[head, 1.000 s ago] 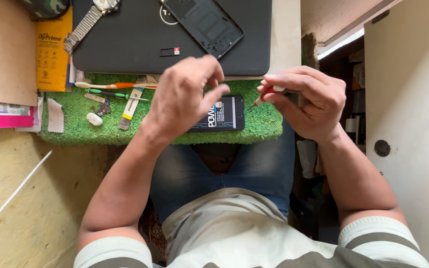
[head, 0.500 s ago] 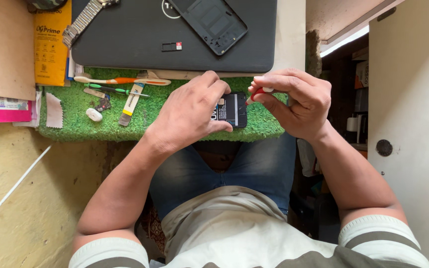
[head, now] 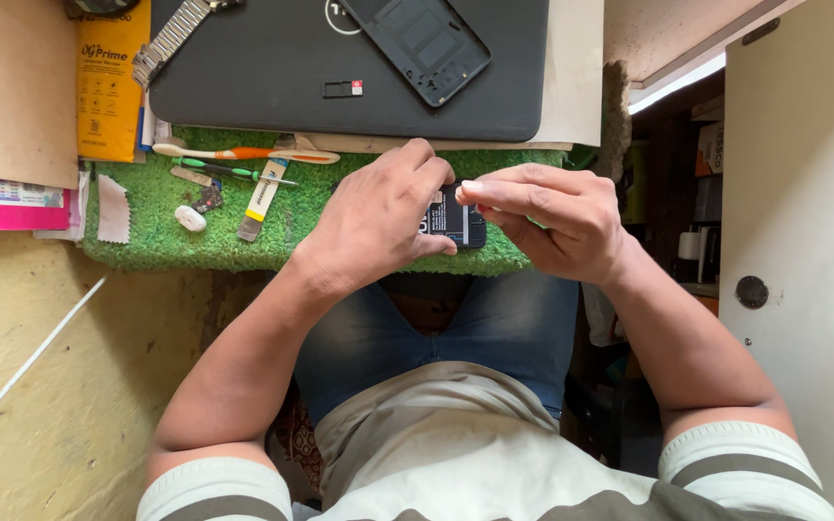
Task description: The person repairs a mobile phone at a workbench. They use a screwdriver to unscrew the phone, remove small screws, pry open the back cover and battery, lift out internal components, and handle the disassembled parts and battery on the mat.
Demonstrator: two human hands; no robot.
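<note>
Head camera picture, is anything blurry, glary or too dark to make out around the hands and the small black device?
Head view: sharp and evenly lit, daylight entering at the upper right; the left hand and right hand are crisp, though they cover most of the small black device; faint sheen on the closed laptop; the gap right of the green mat is deep in shadow, detail lost.

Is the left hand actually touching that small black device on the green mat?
Touching. In the head view the left hand lies over the black device on the green mat, its thumb pressed against the device's lower edge.
</note>
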